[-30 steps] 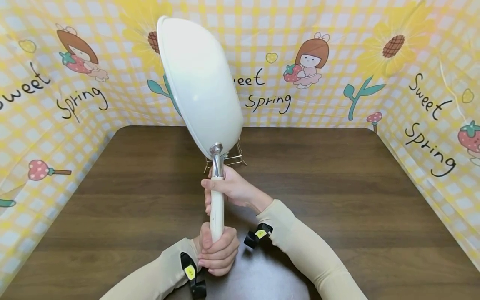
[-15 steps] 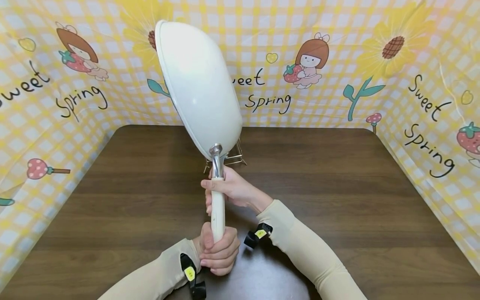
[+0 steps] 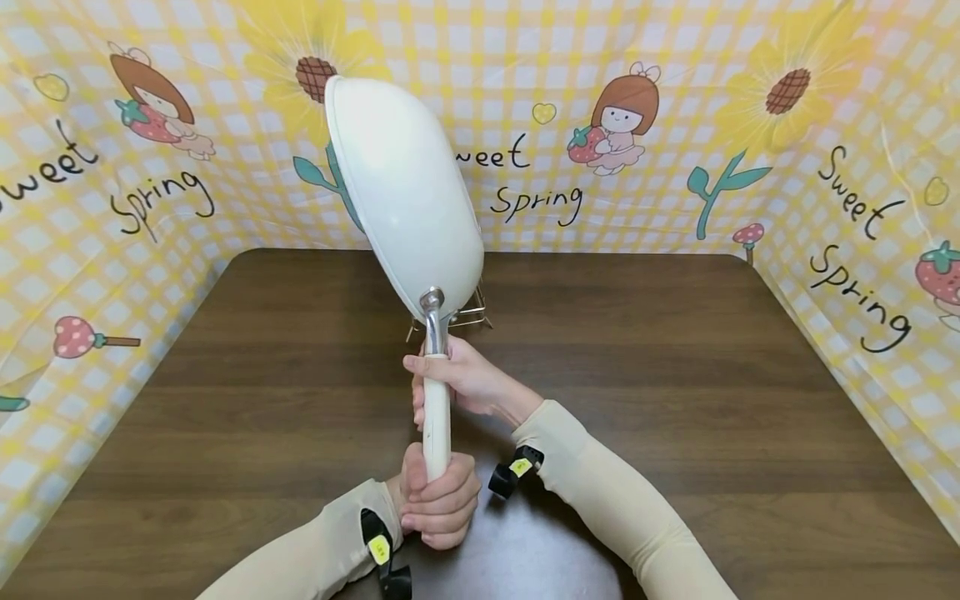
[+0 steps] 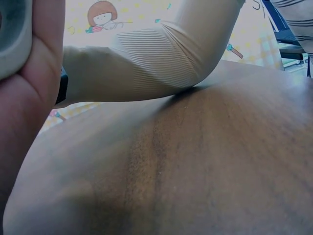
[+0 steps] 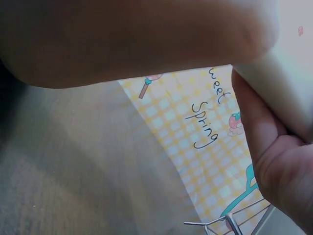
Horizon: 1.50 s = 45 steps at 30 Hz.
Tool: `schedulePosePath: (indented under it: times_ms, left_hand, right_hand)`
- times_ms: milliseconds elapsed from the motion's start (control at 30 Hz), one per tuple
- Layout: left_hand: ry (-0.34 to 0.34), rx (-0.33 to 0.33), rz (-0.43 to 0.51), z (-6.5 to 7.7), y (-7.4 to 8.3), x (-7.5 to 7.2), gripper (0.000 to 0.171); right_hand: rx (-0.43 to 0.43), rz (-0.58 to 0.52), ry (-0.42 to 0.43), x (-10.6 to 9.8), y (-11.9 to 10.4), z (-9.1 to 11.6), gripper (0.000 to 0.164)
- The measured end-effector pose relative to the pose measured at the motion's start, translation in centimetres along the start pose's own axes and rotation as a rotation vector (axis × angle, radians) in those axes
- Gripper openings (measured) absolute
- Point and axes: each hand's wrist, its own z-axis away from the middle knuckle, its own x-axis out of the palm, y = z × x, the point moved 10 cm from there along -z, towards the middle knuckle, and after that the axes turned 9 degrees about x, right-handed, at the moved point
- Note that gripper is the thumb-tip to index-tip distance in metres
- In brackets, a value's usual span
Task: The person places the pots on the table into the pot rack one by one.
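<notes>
Remotely, I'm gripping the handle [image 3: 437, 417] low with the left hand [image 3: 442, 498] and grasping it high with the right hand [image 3: 471, 375], presumably steadying the tilted white frying pan [image 3: 411, 192].

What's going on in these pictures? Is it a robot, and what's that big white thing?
It's no robot, just someone's two bare hands: the left hand and the right hand. The white thing is a pan, tipped up with its outside facing us. Both hands hold its handle, the right one nearer the pan, the left one lower down.

The big picture comes from a camera on the person's head, looking forward and down. The other two come from small cameras worn on the wrists, so everything looks close and a bit odd.

On the brown table stands a wire rack, partly hidden behind the pan. The yellow checked cloth is the background.
</notes>
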Motion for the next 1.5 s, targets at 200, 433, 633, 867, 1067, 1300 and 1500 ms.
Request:
schedulePosePath:
  times_ms: [200, 433, 633, 867, 1067, 1300, 1500]
  left_hand:
    - [0.005, 0.007, 0.011, 0.4, 0.0, -0.2, 0.047]
    - [0.034, 0.047, 0.002, 0.4, 0.4, -0.4, 0.045]
    - [0.064, 0.048, -0.019, 0.0, 0.5, -0.4, 0.047]
    - [0.121, 0.046, -0.058, 0.1, 0.5, -0.7, 0.042]
    - [0.255, 0.072, -0.111, 1.6, 0.3, -1.7, 0.031]
    - [0.411, 0.109, -0.151, 3.3, 0.5, -3.0, 0.027]
    - [0.435, 0.106, -0.186, 3.8, 0.6, -3.3, 0.022]
  right_hand:
    - [-0.001, -0.011, -0.017, 0.0, 0.2, -0.3, 0.010]
    - [0.016, -0.011, -0.008, -0.3, 0.3, -0.7, 0.011]
    - [0.027, -0.012, 0.001, -0.4, 0.5, -0.8, 0.011]
    - [0.027, -0.023, 0.007, -0.7, 0.7, -0.8, 0.010]
    - [0.027, -0.057, -0.023, -0.6, 1.0, -1.0, 0.010]
    - [0.024, -0.079, 0.011, -1.2, 1.0, -1.3, 0.010]
    - [0.032, -0.104, -0.008, -1.3, 1.0, -1.3, 0.012]
